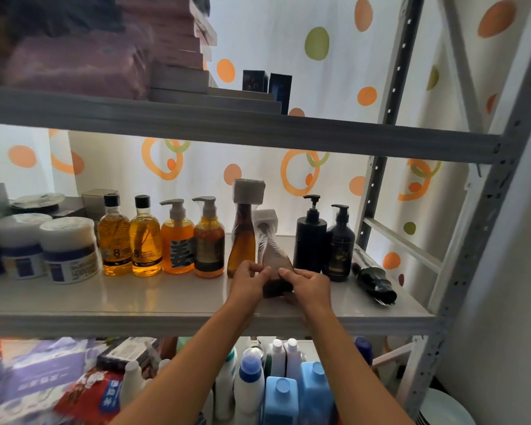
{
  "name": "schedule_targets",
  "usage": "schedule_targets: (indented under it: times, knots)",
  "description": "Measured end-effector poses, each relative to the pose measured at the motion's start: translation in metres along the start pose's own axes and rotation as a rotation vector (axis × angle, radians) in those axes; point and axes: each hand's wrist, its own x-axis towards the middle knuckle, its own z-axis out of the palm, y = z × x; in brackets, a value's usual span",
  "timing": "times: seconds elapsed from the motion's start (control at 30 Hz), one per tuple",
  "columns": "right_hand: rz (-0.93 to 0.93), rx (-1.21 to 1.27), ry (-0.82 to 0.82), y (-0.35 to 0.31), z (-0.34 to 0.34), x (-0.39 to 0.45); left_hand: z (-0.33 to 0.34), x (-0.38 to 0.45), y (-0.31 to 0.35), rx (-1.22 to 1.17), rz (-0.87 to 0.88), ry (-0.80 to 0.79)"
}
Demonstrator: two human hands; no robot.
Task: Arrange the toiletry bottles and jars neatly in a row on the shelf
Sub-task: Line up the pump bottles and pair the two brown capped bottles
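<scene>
Left hand [249, 279] and right hand [307, 282] both gripping base of wrapped brown bottle [273, 256], centre frame; long axis upright, leaning slightly left toward taller amber bottle [242, 246]; gap in row directly behind.

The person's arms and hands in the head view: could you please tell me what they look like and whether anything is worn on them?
Both forearms are bare as far as the frame shows: no sleeves reach into view. The left hand and the right hand wear no gloves, and no watch, bracelet or ring is visible on either. The fingernails look short and unpainted, though they are too small to judge with certainty.
</scene>
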Motion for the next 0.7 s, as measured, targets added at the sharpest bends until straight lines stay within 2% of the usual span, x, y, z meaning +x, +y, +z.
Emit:
schedule_targets:
  times: [0.13, 0.27, 0.43, 0.6, 0.7]
  knots:
    - [-0.025, 0.055, 0.039, 0.011, 0.0, -0.007, 0.003, 0.002, 0.003, 0.0, -0.038, -0.039]
    - [-0.11, -0.05, 0.048, 0.014, -0.002, -0.013, 0.009, 0.004, 0.002, -0.13, -0.109, -0.022]
    - [-0.17, -0.053, 0.004, 0.01, -0.01, -0.022, 0.006, 0.004, -0.006, -0.273, -0.17, -0.057]
    - [-0.154, 0.002, -0.039, 0.011, -0.018, -0.031, -0.002, 0.001, -0.007, -0.35, -0.173, -0.151]
    - [-0.15, 0.03, -0.029, 0.011, -0.018, -0.037, -0.007, 0.0, -0.01, -0.304, -0.146, -0.173]
